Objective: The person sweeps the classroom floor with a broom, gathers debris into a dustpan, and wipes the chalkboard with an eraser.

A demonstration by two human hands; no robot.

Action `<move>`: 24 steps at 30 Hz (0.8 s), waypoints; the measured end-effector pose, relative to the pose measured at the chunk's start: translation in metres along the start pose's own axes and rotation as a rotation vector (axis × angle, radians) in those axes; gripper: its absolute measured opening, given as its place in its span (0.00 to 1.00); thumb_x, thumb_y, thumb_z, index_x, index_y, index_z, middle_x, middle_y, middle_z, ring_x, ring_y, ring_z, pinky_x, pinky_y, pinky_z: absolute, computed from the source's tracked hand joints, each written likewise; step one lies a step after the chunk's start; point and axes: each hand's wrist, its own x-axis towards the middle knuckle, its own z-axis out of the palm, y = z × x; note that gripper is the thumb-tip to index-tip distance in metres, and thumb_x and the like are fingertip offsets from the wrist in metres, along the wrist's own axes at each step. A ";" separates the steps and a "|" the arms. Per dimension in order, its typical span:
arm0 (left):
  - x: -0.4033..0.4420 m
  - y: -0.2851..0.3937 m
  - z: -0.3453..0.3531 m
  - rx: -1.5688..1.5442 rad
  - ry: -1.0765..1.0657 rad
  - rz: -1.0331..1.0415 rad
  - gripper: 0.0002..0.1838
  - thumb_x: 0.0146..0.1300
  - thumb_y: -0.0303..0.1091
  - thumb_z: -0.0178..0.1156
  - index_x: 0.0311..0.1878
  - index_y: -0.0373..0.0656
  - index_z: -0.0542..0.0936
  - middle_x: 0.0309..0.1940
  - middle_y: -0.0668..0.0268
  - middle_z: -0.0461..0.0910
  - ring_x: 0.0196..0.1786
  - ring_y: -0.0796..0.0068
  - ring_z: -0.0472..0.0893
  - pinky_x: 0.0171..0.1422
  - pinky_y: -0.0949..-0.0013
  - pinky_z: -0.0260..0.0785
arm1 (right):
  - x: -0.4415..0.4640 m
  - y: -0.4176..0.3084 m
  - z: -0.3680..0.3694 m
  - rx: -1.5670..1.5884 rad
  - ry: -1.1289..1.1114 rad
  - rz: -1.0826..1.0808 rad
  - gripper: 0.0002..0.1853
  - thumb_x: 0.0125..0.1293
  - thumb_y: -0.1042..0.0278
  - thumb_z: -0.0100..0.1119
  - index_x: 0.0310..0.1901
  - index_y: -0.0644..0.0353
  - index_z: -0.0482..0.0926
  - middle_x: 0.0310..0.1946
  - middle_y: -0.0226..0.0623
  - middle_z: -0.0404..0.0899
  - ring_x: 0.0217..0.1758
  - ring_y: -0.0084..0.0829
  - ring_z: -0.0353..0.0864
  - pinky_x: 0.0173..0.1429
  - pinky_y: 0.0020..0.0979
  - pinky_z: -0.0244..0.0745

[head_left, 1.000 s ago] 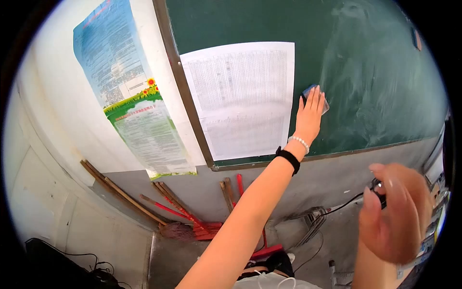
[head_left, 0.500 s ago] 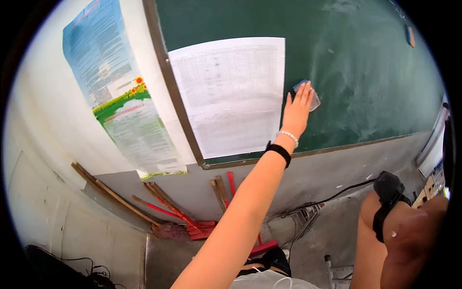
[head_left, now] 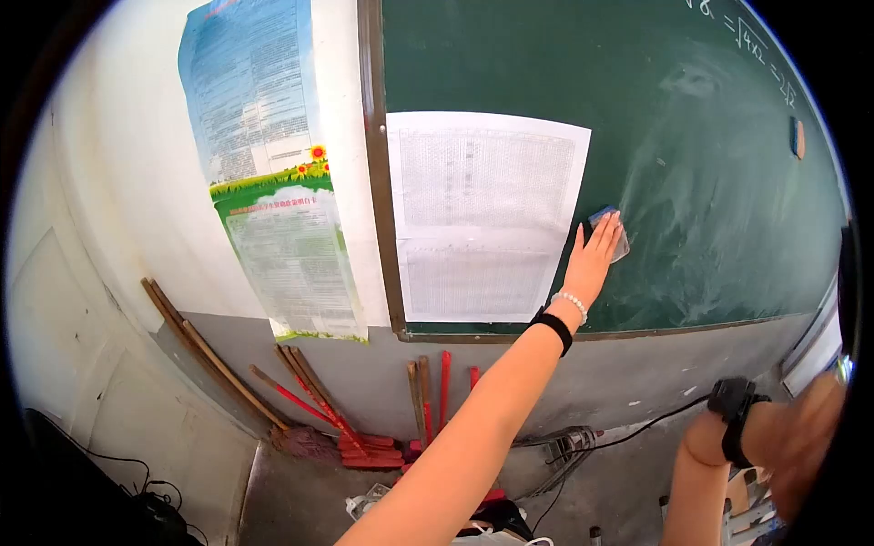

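My left hand (head_left: 594,259) presses on a chalkboard (head_left: 692,209) with a blue-edged, partly see-through block (head_left: 621,247) under its fingers. A beaded bracelet and a black band circle that wrist. Just left of the hand, a large white printed sheet (head_left: 487,214) covers the board's lower left. My right hand (head_left: 806,437) is raised at the right edge, dark and blurred, with a black strapped device at its wrist; its fingers cannot be made out. Pale chalk smears run over the board to the right of my left hand.
Chalk writing (head_left: 760,50) and a small eraser (head_left: 798,138) show at the board's upper right. A poster (head_left: 264,91) hangs on the left wall. Below stand brooms with wooden and red handles (head_left: 444,391). A cable and metal rack (head_left: 569,446) sit near the wall, close to the floor.
The view has shifted, bringing the chalk writing into sight. My left hand with the block is slightly lower on the board. My right hand has moved toward the right edge, its curled fingers no longer distinct.
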 end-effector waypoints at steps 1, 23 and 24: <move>-0.002 -0.001 0.001 0.007 0.014 -0.016 0.33 0.58 0.33 0.50 0.68 0.44 0.53 0.70 0.64 0.47 0.71 0.69 0.49 0.67 0.58 0.53 | 0.000 0.001 -0.003 -0.019 0.010 0.013 0.08 0.52 0.72 0.50 0.35 0.50 0.67 0.22 0.39 0.72 0.13 0.25 0.65 0.16 0.22 0.57; -0.004 0.000 0.005 -0.141 0.069 -0.009 0.36 0.52 0.25 0.51 0.67 0.44 0.56 0.70 0.65 0.48 0.71 0.71 0.48 0.69 0.52 0.46 | -0.001 0.029 -0.002 -0.392 0.315 0.164 0.12 0.58 0.75 0.51 0.44 0.55 0.71 0.24 0.31 0.69 0.20 0.17 0.63 0.23 0.18 0.58; -0.003 0.000 0.003 -0.163 0.091 -0.010 0.36 0.52 0.25 0.52 0.67 0.45 0.55 0.70 0.66 0.48 0.71 0.71 0.49 0.69 0.51 0.47 | 0.001 0.029 0.000 -0.397 0.333 0.163 0.12 0.58 0.75 0.51 0.45 0.55 0.71 0.24 0.31 0.69 0.20 0.17 0.63 0.23 0.17 0.58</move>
